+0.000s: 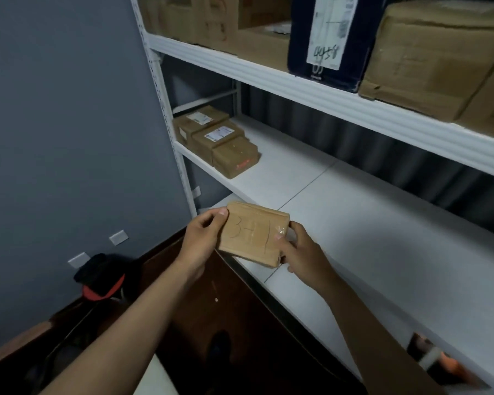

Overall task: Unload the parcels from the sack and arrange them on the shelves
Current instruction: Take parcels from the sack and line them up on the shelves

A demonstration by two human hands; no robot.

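Two hands carry one small brown taped cardboard parcel over the white shelf edge: left hand and right hand both pinching it; I'd set it flat toward eleven o'clock, beside the three stacked brown parcels

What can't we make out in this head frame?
- Sack: not in view.
- Small tan taped parcel held by both hands, left and right: underside hidden.
- Orange-and-white object at bottom right: blurred, cut by frame edge.
- Dark blue box on upper shelf: top cropped.
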